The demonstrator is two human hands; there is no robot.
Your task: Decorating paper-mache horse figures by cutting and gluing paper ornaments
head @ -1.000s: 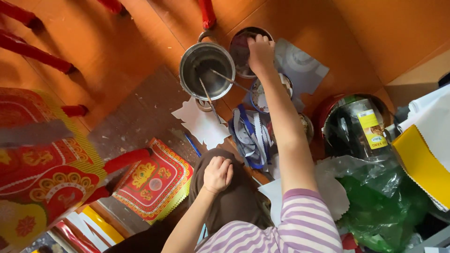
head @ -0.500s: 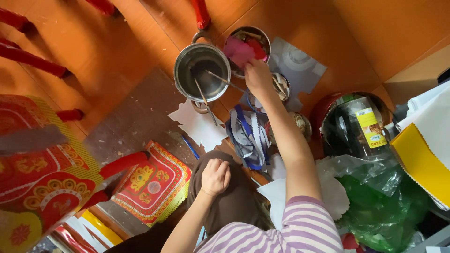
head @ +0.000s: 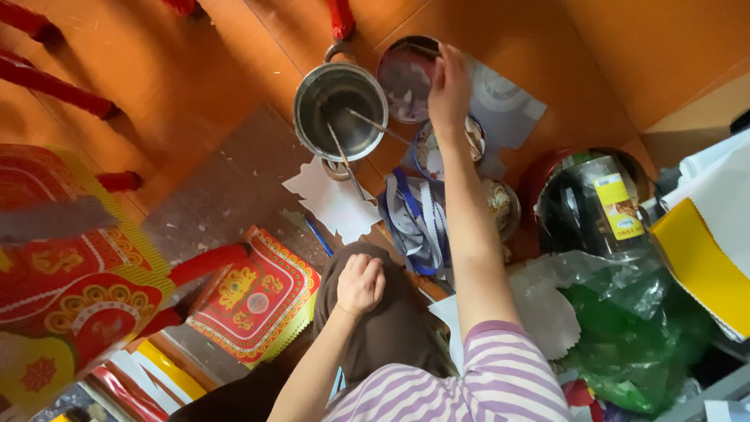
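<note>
My right hand [head: 449,94] reaches forward over the right rim of a round metal bowl [head: 402,78] with pale pinkish contents. Its fingers are bunched and point into the bowl; a thin stick shows at the fingertips, but I cannot tell whether the hand holds it. Just below the hand sits a small patterned dish [head: 430,156]. Left of the bowl stands a steel pot [head: 340,109] with two thin sticks leaning in it. My left hand [head: 359,285] rests as a closed fist on my brown-clad knee [head: 391,328].
White cut paper [head: 332,199] and a bundle of blue-and-white strips [head: 414,223] lie on the orange floor. A red-and-gold decorated sheet [head: 254,297] lies at the left, a dark jar in a red tub [head: 594,207] and a green plastic bag [head: 633,328] at the right.
My right hand drew back from the bowl to the small dish, then went forward to the bowl's rim again. The left fist stayed on the knee.
</note>
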